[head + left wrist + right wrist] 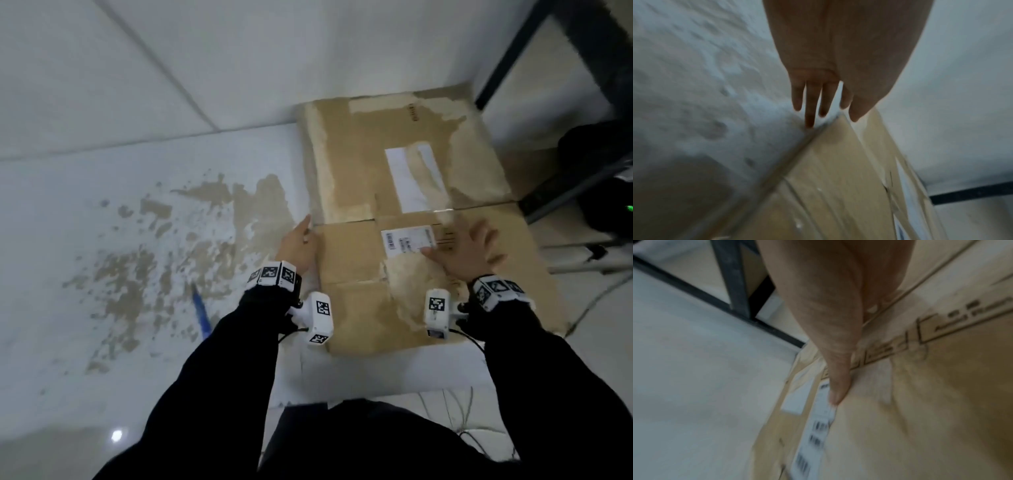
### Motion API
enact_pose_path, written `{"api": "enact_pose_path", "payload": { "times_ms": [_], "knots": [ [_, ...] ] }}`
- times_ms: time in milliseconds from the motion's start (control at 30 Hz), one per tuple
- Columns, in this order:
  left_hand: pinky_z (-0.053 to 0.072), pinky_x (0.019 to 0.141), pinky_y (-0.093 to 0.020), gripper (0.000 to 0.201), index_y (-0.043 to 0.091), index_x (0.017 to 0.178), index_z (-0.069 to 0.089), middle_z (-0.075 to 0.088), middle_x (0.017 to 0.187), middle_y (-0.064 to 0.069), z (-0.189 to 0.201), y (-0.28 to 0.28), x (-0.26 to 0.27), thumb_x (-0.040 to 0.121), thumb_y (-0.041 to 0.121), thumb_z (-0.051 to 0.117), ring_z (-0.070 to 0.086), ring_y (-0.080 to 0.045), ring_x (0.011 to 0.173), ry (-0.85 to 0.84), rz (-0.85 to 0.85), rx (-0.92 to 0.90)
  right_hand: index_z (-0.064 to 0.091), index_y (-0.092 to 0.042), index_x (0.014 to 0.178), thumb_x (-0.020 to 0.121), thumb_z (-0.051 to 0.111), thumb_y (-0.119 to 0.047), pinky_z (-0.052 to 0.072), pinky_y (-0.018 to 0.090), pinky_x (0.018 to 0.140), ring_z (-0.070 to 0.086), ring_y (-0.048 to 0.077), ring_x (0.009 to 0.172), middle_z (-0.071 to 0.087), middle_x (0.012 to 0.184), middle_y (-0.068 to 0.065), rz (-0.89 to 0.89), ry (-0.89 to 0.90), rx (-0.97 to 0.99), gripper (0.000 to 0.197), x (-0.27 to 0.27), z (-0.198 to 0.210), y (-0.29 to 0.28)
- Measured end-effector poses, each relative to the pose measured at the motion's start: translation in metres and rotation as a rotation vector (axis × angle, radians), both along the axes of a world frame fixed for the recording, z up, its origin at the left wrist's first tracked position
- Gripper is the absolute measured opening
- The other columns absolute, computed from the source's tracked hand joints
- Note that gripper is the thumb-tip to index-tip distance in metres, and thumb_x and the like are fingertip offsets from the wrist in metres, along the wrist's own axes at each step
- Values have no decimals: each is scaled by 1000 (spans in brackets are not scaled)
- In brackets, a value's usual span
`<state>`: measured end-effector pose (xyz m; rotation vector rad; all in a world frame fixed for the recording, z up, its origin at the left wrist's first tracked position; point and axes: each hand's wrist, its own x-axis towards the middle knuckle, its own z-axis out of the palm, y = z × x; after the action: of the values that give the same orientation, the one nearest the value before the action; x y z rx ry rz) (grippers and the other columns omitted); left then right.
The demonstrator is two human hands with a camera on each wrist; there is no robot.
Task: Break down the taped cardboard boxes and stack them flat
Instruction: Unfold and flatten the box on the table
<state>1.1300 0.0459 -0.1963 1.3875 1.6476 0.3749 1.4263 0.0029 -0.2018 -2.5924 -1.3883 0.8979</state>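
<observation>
Pressing the flattened cardboard box (404,212) down works best with even pressure: left hand (297,246) and right hand (469,251) lie apart, fingers straight, gripping nothing.

Both arms in black sleeves reach forward over the flattened cardboard box (411,219). The left hand (297,244) lies at the box's left edge, fingers (809,104) straight and together. The right hand (471,250) hovers above the box's near half, fingers spread wide.
</observation>
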Motion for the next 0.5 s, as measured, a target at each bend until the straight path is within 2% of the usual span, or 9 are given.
{"api": "enact_pose_path", "payload": {
  "times_ms": [33,100,167,200,267,300,367,433,500],
  "knots": [
    [45,95,-32,49,19,148,33,55,132,-9,5,-18,-13,100,24,43,59,-25,114,-45,51,-11,20,-27,147,81,62,-52,3,64,110,-3,38,144,2,157,14,-18,7,54,82,-7,0,-1],
    [49,75,-30,36,13,134,50,64,110,-9,12,-62,-36,100,21,45,67,-22,85,-151,182,-21,41,-16,137,86,42,-41,20,57,111,22,40,138,29,148,19,4,-60,184,57,-27,-1,-6],
    [48,61,-31,20,6,109,60,66,88,-11,13,-117,-64,100,17,45,63,-21,63,-260,352,-48,54,-8,125,79,30,-38,27,44,108,38,38,128,46,136,21,156,-48,374,60,-65,1,-18],
    [46,55,-29,18,6,97,61,65,79,-10,13,-147,-78,100,16,45,61,-20,56,-306,423,-84,57,-5,118,80,31,-35,31,37,102,46,35,120,52,127,20,255,38,469,56,-90,5,-26],
    [41,47,-25,21,6,84,60,63,67,-5,7,-209,-105,98,14,47,56,-16,48,-415,557,-181,62,-7,109,88,44,-24,37,24,83,55,27,97,62,109,13,412,372,485,32,-148,19,-47],
    [38,46,-24,22,7,81,60,61,65,-5,2,-237,-117,98,14,47,53,-15,46,-465,640,-220,62,-11,106,92,50,-18,40,21,78,58,23,92,64,103,10,483,559,392,20,-177,28,-59],
    [36,44,-22,21,7,83,61,59,65,-5,-17,-289,-144,97,16,49,51,-13,46,-510,845,-273,60,-15,106,95,52,-12,46,22,79,62,21,92,66,101,9,694,825,60,13,-233,37,-83],
    [36,46,-21,17,9,87,61,58,69,-5,-45,-339,-170,96,20,51,50,-14,50,-509,1127,-307,58,-12,109,97,48,-12,47,22,80,63,19,87,65,100,8,927,893,-295,16,-288,31,-109],
    [36,52,-24,16,10,93,59,58,75,-6,-71,-389,-193,95,24,51,51,-16,58,-526,1420,-348,57,-6,115,97,46,-11,47,14,70,62,16,81,64,97,8,1082,852,-523,21,-340,21,-136]
  ]
}}
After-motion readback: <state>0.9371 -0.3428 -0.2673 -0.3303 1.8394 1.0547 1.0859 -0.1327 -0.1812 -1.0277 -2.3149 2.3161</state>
